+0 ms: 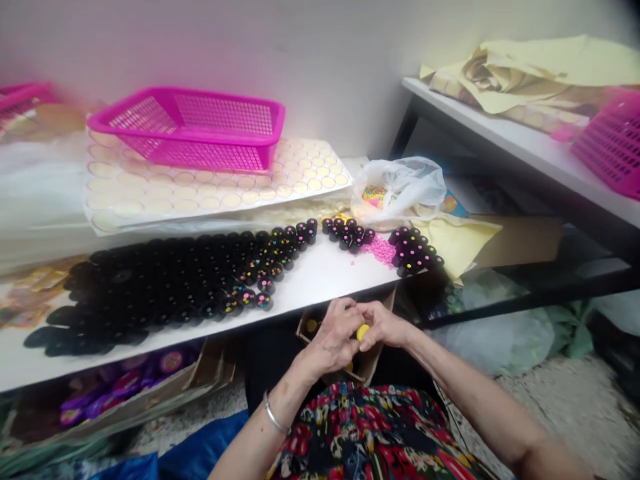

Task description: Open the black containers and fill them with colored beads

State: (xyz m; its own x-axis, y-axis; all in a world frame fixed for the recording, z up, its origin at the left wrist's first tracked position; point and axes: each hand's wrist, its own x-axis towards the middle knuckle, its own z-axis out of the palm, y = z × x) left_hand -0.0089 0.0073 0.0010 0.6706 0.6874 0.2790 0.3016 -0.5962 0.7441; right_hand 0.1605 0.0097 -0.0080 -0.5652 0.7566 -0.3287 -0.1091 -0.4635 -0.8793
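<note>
Yellow piece (363,331) pinched in both grips, left hand (333,337) and right hand (386,327) curled together.

Rest of my setup, since people asked: a pink basket (200,153) sits on a sheet of pale round discs (200,193) at the back of the counter (325,273). In front of that are rows and rows of black caps (165,287), some with coloured dots, and a little heap of pink beads (381,250) beside them. A plastic bag (400,187) slumps near a yellow paper (455,240). The shelf (500,137) on the right has crumpled yellow sheets (530,73) and another pink basket (613,143).
</note>
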